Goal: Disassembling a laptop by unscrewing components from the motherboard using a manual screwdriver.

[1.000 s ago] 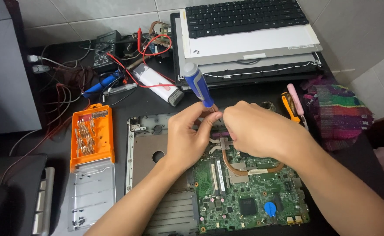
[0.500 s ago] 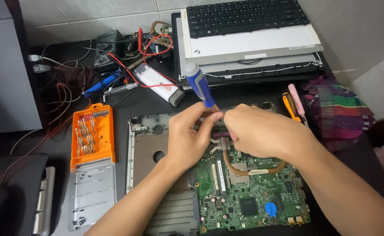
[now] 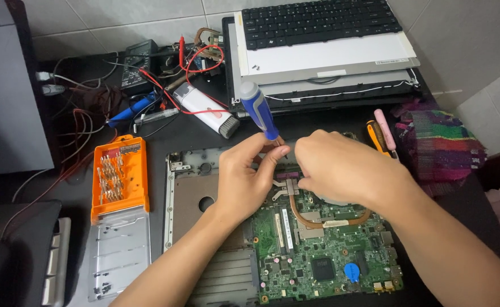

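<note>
Seen from the head camera: left hand point(image 3: 249, 179) closed around a blue-handled screwdriver point(image 3: 259, 112), handle tilted up and away, tip hidden behind the fingers. Right hand point(image 3: 341, 167) curled beside it, fingertips touching the left; cannot tell whether gripping anything. Both poised over the upper edge of a green circuit board point(image 3: 324, 256) with a copper pipe point(image 3: 312, 219), seated in an opened laptop shell point(image 3: 190, 199). Orange bit case point(image 3: 119, 176) to the left, stacked keyboard and screen panel point(image 3: 324, 51) behind, woven cloth point(image 3: 440, 145) at right
</note>
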